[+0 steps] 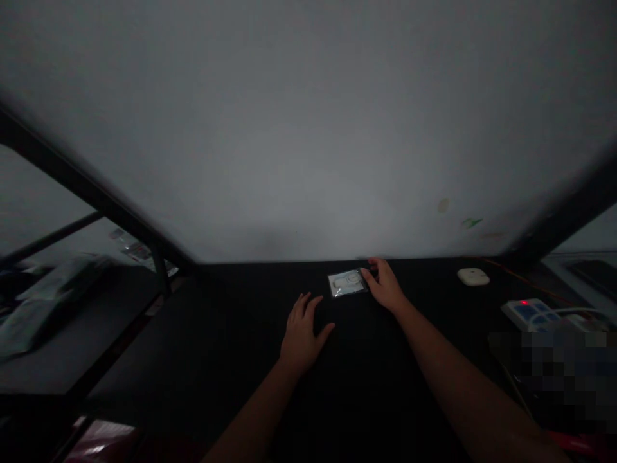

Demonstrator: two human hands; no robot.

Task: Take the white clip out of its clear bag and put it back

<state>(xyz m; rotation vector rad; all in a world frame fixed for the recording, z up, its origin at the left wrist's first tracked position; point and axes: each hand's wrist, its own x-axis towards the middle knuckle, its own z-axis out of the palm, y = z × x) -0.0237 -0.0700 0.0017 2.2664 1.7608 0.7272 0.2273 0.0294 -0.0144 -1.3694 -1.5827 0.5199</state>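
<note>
A small, flat clear packet (348,283) with a white and pale blue inside lies on the black desk (231,334). Its contents are too dim to name. At the packet's right edge is my right hand (384,285), thumb reaching the corner and fingers apart; I cannot tell whether it presses on the packet. My left hand (303,331) is to the lower left of the packet, not touching it, with fingers spread and thumb out to the right.
A white earbud case (473,277) sits on the right. Nearer is a power strip (533,314) with a red light and a white cable. A grey wall (308,141) rises behind the desk. Dark frame bars (81,177) flank the left, with plastic bags (62,283) beyond.
</note>
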